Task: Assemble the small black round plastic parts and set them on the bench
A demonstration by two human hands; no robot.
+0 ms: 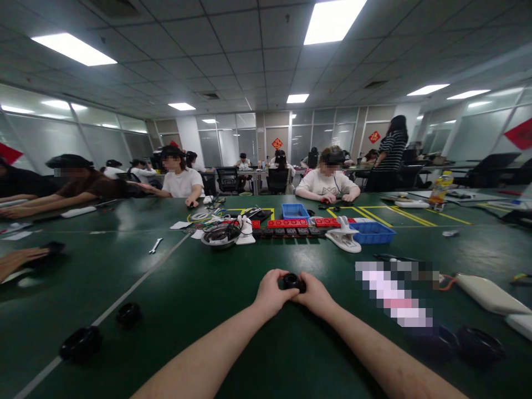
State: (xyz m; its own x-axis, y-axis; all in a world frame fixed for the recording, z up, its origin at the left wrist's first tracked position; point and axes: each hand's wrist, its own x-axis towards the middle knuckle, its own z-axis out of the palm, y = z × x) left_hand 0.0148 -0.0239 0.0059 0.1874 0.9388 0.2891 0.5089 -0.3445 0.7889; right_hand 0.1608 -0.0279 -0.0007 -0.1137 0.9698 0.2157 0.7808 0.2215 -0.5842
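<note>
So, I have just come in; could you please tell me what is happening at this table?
A person has a round black part between both hands, the left grip on one side and the right grip on the other, over the green table. Whether it touches the tabletop is hard to tell. Other dark parts lie to both sides. A wrench lies ahead on the left, and a co-worker sits across the table.
</note>
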